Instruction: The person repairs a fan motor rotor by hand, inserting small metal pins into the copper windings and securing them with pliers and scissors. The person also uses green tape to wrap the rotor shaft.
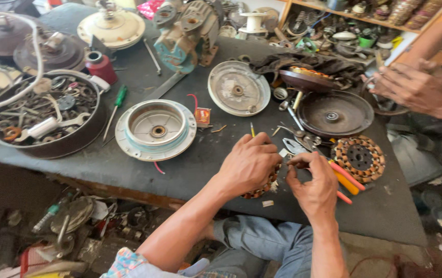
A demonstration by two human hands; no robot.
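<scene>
Both hands are working at the table's [128, 170] near edge: left hand [249, 164] is covering and gripping a copper coil [262, 189], right hand [311, 183], just beside, is pinching something small.

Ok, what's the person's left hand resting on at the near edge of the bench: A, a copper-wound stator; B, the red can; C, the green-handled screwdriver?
A: the left hand covers a copper-wound stator, with the screwdriver and red can far off.
</scene>
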